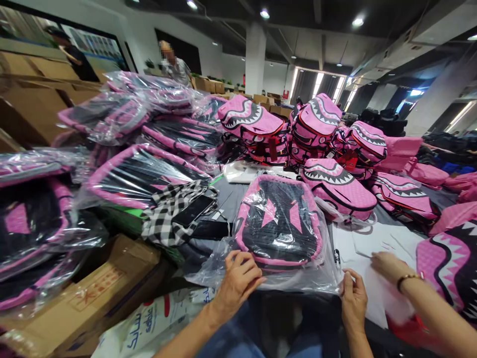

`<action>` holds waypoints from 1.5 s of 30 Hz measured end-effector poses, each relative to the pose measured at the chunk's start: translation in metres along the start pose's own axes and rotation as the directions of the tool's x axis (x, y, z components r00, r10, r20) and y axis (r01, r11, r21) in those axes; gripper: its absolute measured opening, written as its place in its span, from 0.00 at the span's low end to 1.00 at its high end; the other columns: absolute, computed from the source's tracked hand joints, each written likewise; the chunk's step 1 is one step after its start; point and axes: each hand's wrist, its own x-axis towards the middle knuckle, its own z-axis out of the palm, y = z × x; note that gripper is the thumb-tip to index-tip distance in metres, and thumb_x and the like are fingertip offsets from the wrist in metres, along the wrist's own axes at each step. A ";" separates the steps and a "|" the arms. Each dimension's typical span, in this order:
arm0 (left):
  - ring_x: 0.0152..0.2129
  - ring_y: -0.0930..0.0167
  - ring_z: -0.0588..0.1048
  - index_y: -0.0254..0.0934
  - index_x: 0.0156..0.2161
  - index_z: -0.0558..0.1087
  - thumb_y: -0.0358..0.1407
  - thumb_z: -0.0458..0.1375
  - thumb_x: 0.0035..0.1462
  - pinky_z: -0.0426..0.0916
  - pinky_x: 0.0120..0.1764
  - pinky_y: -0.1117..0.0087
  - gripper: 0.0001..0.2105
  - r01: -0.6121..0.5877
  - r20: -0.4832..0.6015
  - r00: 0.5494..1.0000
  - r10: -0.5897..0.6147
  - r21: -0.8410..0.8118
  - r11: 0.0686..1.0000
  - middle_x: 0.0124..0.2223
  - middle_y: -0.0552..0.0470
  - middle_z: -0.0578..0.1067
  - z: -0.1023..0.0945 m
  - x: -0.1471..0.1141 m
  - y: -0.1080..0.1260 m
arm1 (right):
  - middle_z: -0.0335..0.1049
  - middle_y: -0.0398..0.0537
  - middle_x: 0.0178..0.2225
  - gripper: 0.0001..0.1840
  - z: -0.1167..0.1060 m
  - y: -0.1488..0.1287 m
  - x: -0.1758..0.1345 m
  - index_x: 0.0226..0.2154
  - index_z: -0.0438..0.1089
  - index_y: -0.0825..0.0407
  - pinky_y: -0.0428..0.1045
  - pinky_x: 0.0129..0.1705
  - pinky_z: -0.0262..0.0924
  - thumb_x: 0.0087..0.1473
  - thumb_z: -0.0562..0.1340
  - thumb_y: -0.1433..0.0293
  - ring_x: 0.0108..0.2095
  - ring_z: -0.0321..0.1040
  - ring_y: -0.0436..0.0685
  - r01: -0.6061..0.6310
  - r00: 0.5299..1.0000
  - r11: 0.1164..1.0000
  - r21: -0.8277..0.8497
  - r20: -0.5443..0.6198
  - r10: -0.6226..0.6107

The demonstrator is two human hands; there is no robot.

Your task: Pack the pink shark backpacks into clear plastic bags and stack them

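A pink and black backpack (283, 219) lies back side up in front of me, inside a clear plastic bag (298, 281). The bag's open-looking edge faces me. At its near left part, my left hand (240, 278) has curled fingers closed on the plastic, close to the backpack's lower edge. My right hand (353, 298) pinches the near right corner of the same plastic bag. How firmly each hand grips is hard to see.
A co-worker's braceleted hand (395, 271) reaches over white sheets (387, 238) at right. Pink shark-mouth backpacks (335, 186) stand behind. Bagged backpacks (149, 174) pile up at left, near a checkered cloth (169, 211), a phone (194, 211) and a cardboard box (93, 298).
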 end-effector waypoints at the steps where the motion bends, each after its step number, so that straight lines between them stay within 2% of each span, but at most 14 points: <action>1: 0.42 0.66 0.70 0.41 0.35 0.72 0.36 0.58 0.67 0.48 0.56 0.57 0.07 -0.020 -0.003 1.000 0.020 0.002 1.000 0.32 0.56 0.76 -0.001 0.004 -0.001 | 0.57 0.32 0.17 0.33 -0.002 -0.001 -0.002 0.40 0.68 0.51 0.45 0.23 0.51 0.51 0.61 0.38 0.19 0.54 0.49 0.011 1.000 1.000 0.003 -0.006 -0.011; 4: 0.44 0.65 0.70 0.40 0.34 0.73 0.36 0.56 0.68 0.51 0.56 0.56 0.09 -0.065 0.035 0.997 0.065 -0.014 0.998 0.35 0.54 0.75 -0.001 0.026 -0.009 | 0.59 0.33 0.17 0.33 -0.006 -0.008 -0.006 0.39 0.68 0.50 0.46 0.27 0.57 0.53 0.59 0.37 0.20 0.58 0.50 0.067 0.995 0.998 -0.012 -0.078 -0.068; 7: 0.37 0.69 0.70 0.37 0.29 0.71 0.36 0.58 0.64 0.61 0.45 0.64 0.11 0.102 0.245 0.968 -0.047 -0.213 0.972 0.38 0.53 0.72 0.003 0.054 -0.027 | 0.58 0.33 0.16 0.33 -0.007 -0.012 -0.007 0.39 0.67 0.50 0.46 0.25 0.56 0.53 0.58 0.36 0.18 0.57 0.50 0.102 0.985 0.994 -0.028 -0.134 -0.104; 10: 0.28 0.73 0.66 0.36 0.25 0.68 0.39 0.63 0.55 0.60 0.33 0.71 0.13 0.434 0.528 0.831 -0.176 -0.416 0.799 0.34 0.56 0.66 0.010 0.071 -0.049 | 0.54 0.31 0.14 0.35 -0.001 -0.014 0.002 0.38 0.67 0.49 0.46 0.20 0.51 0.50 0.59 0.35 0.16 0.52 0.49 0.050 0.993 0.999 -0.011 -0.103 -0.051; 12: 0.27 0.74 0.64 0.36 0.23 0.67 0.42 0.65 0.50 0.58 0.31 0.72 0.15 0.550 0.614 0.766 -0.193 -0.469 0.691 0.32 0.57 0.63 0.016 0.074 -0.060 | 0.52 0.31 0.14 0.37 0.008 -0.015 0.012 0.36 0.68 0.50 0.46 0.18 0.48 0.45 0.60 0.33 0.15 0.50 0.49 -0.019 0.999 1.000 -0.023 -0.030 0.018; 17: 0.28 0.74 0.62 0.36 0.22 0.68 0.47 0.66 0.46 0.57 0.32 0.71 0.18 0.595 0.611 0.758 -0.227 -0.506 0.624 0.31 0.57 0.63 0.023 0.067 -0.066 | 0.50 0.31 0.13 0.38 0.023 -0.014 0.033 0.28 0.69 0.51 0.46 0.17 0.43 0.33 0.65 0.33 0.15 0.46 0.47 -0.175 0.978 0.985 -0.005 0.111 0.174; 20: 0.29 0.72 0.63 0.36 0.21 0.68 0.49 0.66 0.46 0.58 0.34 0.71 0.19 0.595 0.605 0.759 -0.241 -0.493 0.635 0.30 0.56 0.63 0.026 0.066 -0.065 | 0.59 0.35 0.16 0.37 0.003 -0.017 0.035 0.31 0.71 0.51 0.47 0.19 0.52 0.30 0.69 0.37 0.16 0.56 0.50 -0.245 0.952 0.969 -0.023 0.181 0.245; 23: 0.29 0.71 0.64 0.37 0.21 0.68 0.50 0.64 0.46 0.58 0.33 0.71 0.19 0.587 0.619 0.750 -0.232 -0.462 0.664 0.30 0.56 0.63 0.029 0.067 -0.065 | 0.73 0.46 0.28 0.38 -0.050 -0.026 0.032 0.34 0.74 0.51 0.50 0.31 0.66 0.31 0.68 0.38 0.30 0.73 0.59 -0.191 0.967 0.971 -0.141 0.143 0.211; 25: 0.29 0.71 0.64 0.37 0.21 0.68 0.50 0.63 0.48 0.58 0.32 0.71 0.19 0.580 0.630 0.746 -0.215 -0.458 0.674 0.30 0.55 0.63 0.030 0.067 -0.065 | 0.77 0.52 0.35 0.37 -0.096 -0.033 0.030 0.35 0.74 0.50 0.54 0.37 0.68 0.34 0.66 0.37 0.37 0.74 0.64 -0.099 0.994 0.940 -0.327 0.012 0.109; 29: 0.28 0.71 0.63 0.37 0.21 0.65 0.50 0.61 0.49 0.57 0.31 0.71 0.19 0.583 0.626 0.746 -0.226 -0.450 0.677 0.30 0.55 0.64 0.030 0.067 -0.064 | 0.76 0.62 0.36 0.35 -0.178 -0.040 0.033 0.33 0.75 0.49 0.65 0.42 0.65 0.39 0.56 0.38 0.39 0.72 0.74 -0.035 0.972 0.633 -0.773 -0.173 -0.157; 32: 0.27 0.72 0.62 0.37 0.21 0.64 0.49 0.60 0.48 0.57 0.32 0.71 0.18 0.579 0.624 0.747 -0.229 -0.442 0.685 0.30 0.56 0.64 0.028 0.068 -0.062 | 0.75 0.63 0.29 0.31 -0.210 -0.034 0.043 0.27 0.75 0.47 0.65 0.40 0.64 0.36 0.56 0.40 0.36 0.72 0.76 -0.177 0.973 0.573 -0.800 -0.231 -0.022; 35: 0.27 0.71 0.62 0.38 0.21 0.63 0.48 0.59 0.48 0.56 0.32 0.70 0.16 0.574 0.625 0.749 -0.220 -0.447 0.686 0.30 0.56 0.62 0.027 0.070 -0.060 | 0.78 0.59 0.27 0.26 -0.218 -0.027 0.053 0.21 0.75 0.44 0.61 0.35 0.64 0.32 0.60 0.41 0.34 0.74 0.74 -0.314 0.948 0.678 -0.665 -0.260 0.184; 40: 0.27 0.71 0.62 0.38 0.21 0.62 0.49 0.58 0.49 0.56 0.32 0.70 0.17 0.566 0.614 0.756 -0.225 -0.442 0.696 0.30 0.56 0.61 0.026 0.070 -0.058 | 0.77 0.56 0.22 0.20 -0.210 -0.021 0.060 0.14 0.73 0.44 0.60 0.30 0.63 0.24 0.65 0.46 0.30 0.73 0.74 -0.364 0.912 0.759 -0.540 -0.374 0.171; 45: 0.27 0.71 0.63 0.38 0.21 0.61 0.52 0.57 0.49 0.58 0.33 0.69 0.20 0.538 0.605 0.770 -0.203 -0.444 0.717 0.29 0.56 0.61 0.023 0.072 -0.056 | 0.75 0.55 0.20 0.18 -0.191 -0.027 0.061 0.12 0.73 0.48 0.58 0.31 0.63 0.18 0.66 0.51 0.29 0.71 0.69 -0.333 0.918 0.849 -0.410 -0.348 0.192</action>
